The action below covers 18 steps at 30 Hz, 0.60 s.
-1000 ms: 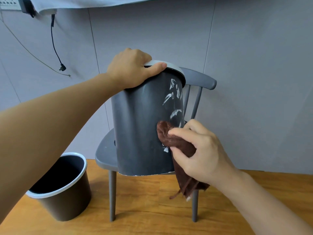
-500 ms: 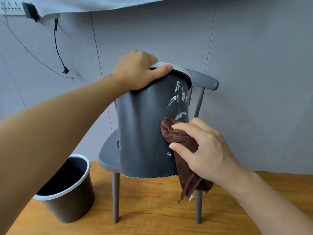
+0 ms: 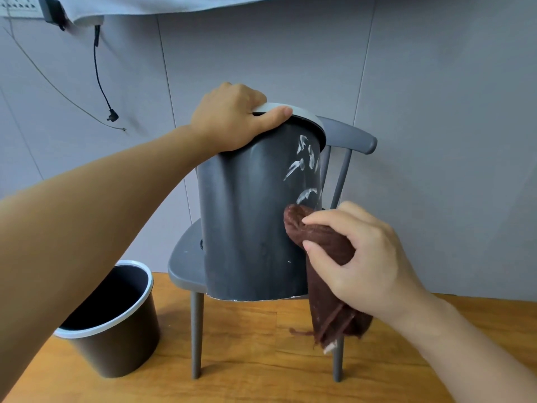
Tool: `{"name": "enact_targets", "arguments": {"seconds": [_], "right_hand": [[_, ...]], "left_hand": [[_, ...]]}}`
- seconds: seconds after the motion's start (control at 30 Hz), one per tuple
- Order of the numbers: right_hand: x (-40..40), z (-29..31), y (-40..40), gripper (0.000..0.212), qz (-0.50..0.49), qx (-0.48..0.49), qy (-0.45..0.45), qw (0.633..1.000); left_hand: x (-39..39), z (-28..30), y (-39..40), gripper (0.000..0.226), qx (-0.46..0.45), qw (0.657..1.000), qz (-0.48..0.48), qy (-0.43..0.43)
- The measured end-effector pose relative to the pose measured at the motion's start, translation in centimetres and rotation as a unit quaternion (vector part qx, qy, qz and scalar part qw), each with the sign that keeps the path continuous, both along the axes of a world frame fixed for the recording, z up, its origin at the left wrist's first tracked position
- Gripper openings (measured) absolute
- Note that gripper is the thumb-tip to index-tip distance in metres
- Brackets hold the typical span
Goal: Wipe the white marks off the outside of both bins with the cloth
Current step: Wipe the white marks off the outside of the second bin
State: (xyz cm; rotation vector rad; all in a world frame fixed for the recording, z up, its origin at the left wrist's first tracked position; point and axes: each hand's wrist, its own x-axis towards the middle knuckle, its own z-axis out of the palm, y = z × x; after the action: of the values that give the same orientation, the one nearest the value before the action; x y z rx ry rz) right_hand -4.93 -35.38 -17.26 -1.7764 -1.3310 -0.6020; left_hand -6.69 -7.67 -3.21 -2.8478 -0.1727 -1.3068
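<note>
Bin [image 3: 250, 228] gripped at its rim by left hand [image 3: 229, 117]; right hand [image 3: 363, 257] bunches the cloth [image 3: 322, 242] just below the marks [image 3: 305, 167] — best sweep upward, pressing firmly.

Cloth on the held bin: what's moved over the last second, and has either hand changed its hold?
The brown cloth, gripped in the right hand, slid up the wall of the held bin; the white smudge low by the cloth is nearly gone. The white marks above remain. The left hand still grips the rim, and the second bin still stands on the floor.
</note>
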Motion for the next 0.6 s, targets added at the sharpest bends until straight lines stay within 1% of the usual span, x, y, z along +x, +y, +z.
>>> {"name": "enact_targets", "arguments": {"seconds": [0.1, 0.2, 0.33, 0.4, 0.47, 0.53, 0.6], "right_hand": [[0.2, -0.3, 0.7, 0.028, -0.009, -0.008, -0.001, 1.0], [-0.2, -0.9, 0.8, 0.028, 0.02, -0.064, -0.014, 0.998], [-0.9, -1.4, -0.2, 0.018, 0.07, -0.166, -0.041, 0.983], [-1.1, -1.5, -0.6, 0.013, 0.076, -0.191, -0.054, 0.977], [-1.1, -1.2, -0.8, 0.011, 0.08, -0.155, -0.038, 0.984], [-0.6, -0.5, -0.9, 0.017, 0.067, -0.055, -0.014, 0.996], [0.1, 0.2, -0.7, 0.023, 0.028, 0.039, -0.012, 0.999]], "left_hand": [[0.1, 0.0, 0.0, 0.075, 0.003, 1.0, 0.002, 0.0], [0.2, -0.1, 0.3, 0.074, -0.004, 1.0, 0.004, 0.0], [-0.3, -0.1, 0.8, 0.073, -0.015, 1.0, 0.002, -0.004], [-0.4, -0.1, 0.8, 0.073, -0.019, 1.0, 0.0, -0.003], [-0.5, -0.1, 0.6, 0.073, -0.022, 1.0, 0.001, 0.001], [-0.6, -0.1, 0.6, 0.073, -0.019, 1.0, 0.003, 0.002], [-0.7, -0.1, 0.6, 0.074, -0.02, 1.0, 0.006, 0.002]]}}
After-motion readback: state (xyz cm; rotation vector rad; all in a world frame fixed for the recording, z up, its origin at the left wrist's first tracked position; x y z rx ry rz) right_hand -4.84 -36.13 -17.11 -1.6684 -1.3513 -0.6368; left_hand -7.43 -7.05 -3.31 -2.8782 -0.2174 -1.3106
